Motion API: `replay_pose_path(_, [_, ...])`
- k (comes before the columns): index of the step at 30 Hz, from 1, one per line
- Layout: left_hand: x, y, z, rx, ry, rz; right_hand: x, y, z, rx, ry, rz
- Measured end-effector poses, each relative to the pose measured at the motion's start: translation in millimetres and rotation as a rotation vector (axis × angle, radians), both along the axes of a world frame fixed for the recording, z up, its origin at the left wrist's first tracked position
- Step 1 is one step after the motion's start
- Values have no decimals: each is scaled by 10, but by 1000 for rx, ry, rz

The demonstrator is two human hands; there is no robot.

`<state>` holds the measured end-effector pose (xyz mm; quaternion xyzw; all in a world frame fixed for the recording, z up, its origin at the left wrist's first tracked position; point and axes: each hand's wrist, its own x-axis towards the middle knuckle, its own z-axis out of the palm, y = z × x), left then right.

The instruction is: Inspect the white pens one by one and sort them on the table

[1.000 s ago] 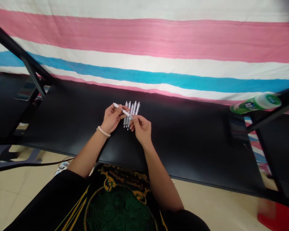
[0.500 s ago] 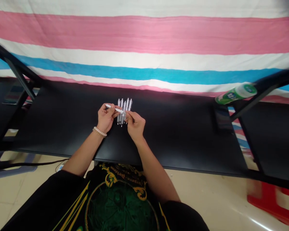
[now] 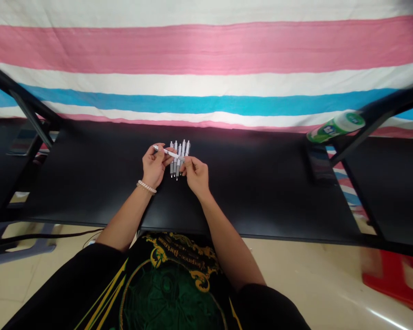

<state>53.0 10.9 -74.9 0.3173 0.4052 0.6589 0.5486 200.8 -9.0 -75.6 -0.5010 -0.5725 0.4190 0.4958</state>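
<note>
At centre, left hand (image 3: 153, 167): thumb and fingers clamp the white end of a slim white-and-grey plastic pen (image 3: 172, 154), held slantwise.
Right hand (image 3: 197, 176): thumb and forefinger pinch the pen's grey end; the hands are apart, linked only by it.
Left wrist: a pale beaded bracelet (image 3: 146, 186).
Pen row (image 3: 177, 169): several similar pens lie side by side just beneath; whether fingers touch them, I cannot tell.
Slip risk: a loosened pinch on the narrow barrel would probably drop it onto the row.
Nudge risk: low-hanging fingers could knock the row askew.
Tabletop (image 3: 261, 183): flat, matt black.
Right side: a green-and-white cylindrical container (image 3: 335, 127), well apart.
Beyond: pink, white and blue striped cloth (image 3: 206, 50).
</note>
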Motion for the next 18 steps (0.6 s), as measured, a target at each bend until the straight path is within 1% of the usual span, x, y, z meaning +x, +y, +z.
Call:
replay_pose_path(4, [0, 3, 10, -18, -1, 15, 21, 13, 4, 7, 1, 11])
replay_pose_path(9, [-8, 0, 8, -29, 7, 38, -7, -7, -1, 49, 77, -29])
replay_pose_path(13, [17, -13, 15, -40, -31, 94, -5, -23, 2, 169, -11, -38])
replay_pose_path(18, [27, -16, 24, -93, -30, 171, 0, -47, -78, 361, -125, -23])
